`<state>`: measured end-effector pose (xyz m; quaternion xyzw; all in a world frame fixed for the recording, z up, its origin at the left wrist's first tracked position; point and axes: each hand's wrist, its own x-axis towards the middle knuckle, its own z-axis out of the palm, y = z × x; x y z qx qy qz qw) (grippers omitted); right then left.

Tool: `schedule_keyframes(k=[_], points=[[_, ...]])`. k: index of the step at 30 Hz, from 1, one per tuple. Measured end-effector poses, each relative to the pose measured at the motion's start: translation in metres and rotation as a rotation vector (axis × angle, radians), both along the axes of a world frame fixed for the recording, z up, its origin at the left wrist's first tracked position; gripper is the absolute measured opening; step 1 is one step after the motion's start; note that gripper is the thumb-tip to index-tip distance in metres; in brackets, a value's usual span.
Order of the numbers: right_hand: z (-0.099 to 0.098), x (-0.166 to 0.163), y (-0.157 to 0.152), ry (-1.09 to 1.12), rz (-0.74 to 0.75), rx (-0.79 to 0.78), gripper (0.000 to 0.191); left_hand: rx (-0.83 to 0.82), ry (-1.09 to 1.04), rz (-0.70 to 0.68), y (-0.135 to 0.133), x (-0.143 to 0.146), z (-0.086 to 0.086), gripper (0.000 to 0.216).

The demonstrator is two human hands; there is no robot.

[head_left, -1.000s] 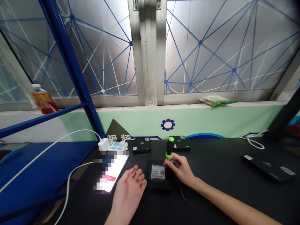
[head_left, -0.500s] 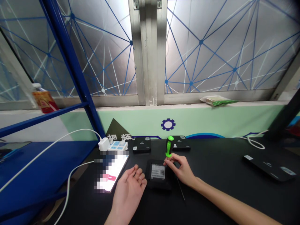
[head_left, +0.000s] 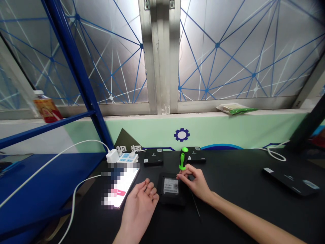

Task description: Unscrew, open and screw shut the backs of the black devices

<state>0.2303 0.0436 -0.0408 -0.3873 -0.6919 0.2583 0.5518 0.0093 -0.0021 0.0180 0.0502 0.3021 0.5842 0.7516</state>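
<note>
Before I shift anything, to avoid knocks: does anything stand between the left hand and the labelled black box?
No, nothing visible: the left hand is right beside the labelled black box. The screwdriver, in the right hand, is toward the box's far-right corner.

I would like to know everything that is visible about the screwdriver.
The screwdriver stands nearly upright, handle up, at the far right corner of the black box. Its thick handle, apparently plastic or rubber, is black with bright green top, stripe and flared collar. The right hand pinches it just below the collar, hiding the tip, so contact with the box is unclear.
</note>
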Motion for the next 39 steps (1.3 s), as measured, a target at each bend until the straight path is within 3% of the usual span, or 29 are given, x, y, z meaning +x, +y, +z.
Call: schedule_keyframes(k=[39], points=[[0.0021,0.0007,-0.0017,-0.01,0.035,-0.019,0.02,-0.013,-0.021,0.002,0.0009,-0.0009,-0.0023,0.011]])
